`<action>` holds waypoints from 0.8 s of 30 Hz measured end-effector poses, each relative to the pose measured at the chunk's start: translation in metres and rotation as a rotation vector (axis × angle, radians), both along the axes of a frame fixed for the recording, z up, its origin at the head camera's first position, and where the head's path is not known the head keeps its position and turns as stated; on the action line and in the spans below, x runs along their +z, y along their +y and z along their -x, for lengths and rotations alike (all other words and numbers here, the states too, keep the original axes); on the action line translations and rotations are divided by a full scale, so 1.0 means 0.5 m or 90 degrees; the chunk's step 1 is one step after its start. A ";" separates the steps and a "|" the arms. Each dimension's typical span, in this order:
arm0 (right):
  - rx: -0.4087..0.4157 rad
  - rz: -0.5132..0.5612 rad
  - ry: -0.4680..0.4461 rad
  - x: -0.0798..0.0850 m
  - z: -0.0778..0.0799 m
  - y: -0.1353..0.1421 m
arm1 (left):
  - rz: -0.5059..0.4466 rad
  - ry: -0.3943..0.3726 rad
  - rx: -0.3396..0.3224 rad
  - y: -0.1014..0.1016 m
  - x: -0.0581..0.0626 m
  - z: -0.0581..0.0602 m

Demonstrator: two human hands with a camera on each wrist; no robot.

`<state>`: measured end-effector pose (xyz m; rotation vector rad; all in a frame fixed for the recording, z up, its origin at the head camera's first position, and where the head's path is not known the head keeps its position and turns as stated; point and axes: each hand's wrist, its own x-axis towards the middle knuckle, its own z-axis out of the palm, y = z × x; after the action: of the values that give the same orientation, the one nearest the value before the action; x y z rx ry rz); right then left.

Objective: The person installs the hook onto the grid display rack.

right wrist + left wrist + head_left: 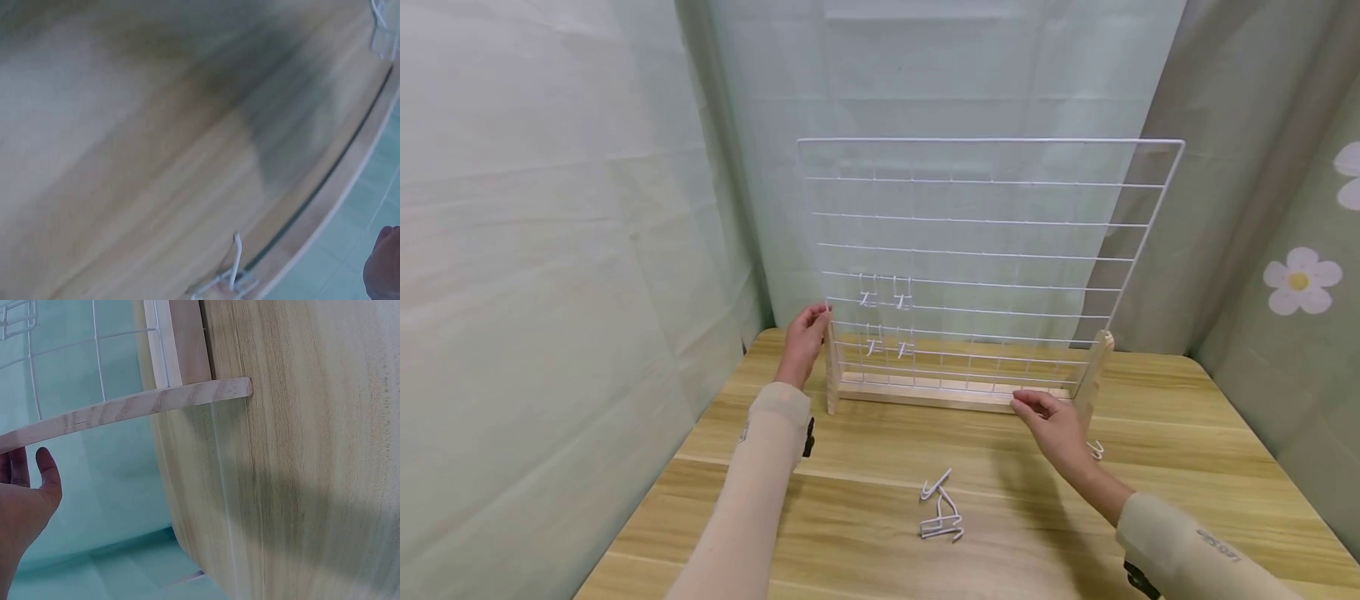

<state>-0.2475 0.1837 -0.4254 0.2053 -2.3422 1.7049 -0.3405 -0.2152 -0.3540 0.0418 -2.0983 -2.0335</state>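
Note:
A white wire grid panel (955,286) stands upright in a wooden base (925,392), with several white hooks (901,302) hung on its lower left part. My left hand (805,337) is at the top of the left wooden post (832,367). In the left wrist view its fingertips touch the post's outer side and the thumb (48,470) stands apart from it. My right hand (1056,429) is in front of the base's right end, fingers bent, with nothing visible between them. Only a bit of that hand (382,265) shows in the blurred right wrist view.
Loose white hooks (942,508) lie in a small group on the wooden table (865,475). Another hook (1096,450) lies by the right post (1093,375), partly behind my right hand. Pale cloth (587,208) hangs around the table's sides and back.

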 end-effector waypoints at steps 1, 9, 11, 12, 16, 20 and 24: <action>0.007 0.003 -0.004 -0.005 -0.002 -0.006 | -0.005 -0.001 -0.003 0.001 0.006 -0.004; 0.037 -0.026 -0.018 -0.039 -0.020 -0.040 | -0.007 -0.002 -0.002 0.001 0.004 -0.003; 0.046 -0.030 -0.029 -0.047 -0.025 -0.046 | -0.005 0.002 0.001 -0.001 -0.008 0.006; 0.055 -0.029 -0.033 -0.052 -0.027 -0.050 | -0.003 0.005 0.004 -0.001 -0.013 0.009; 0.087 -0.031 -0.043 -0.063 -0.038 -0.059 | 0.005 0.017 0.010 0.000 -0.021 0.013; 0.127 -0.029 -0.050 -0.068 -0.047 -0.066 | -0.007 0.022 0.008 0.000 -0.021 0.012; 0.171 -0.034 -0.059 -0.073 -0.051 -0.069 | -0.009 0.014 0.009 -0.002 -0.021 0.014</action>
<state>-0.2219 0.1493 -0.4620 0.4805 -2.5253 1.8047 -0.3476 -0.2161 -0.3643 0.0355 -2.0651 -2.0316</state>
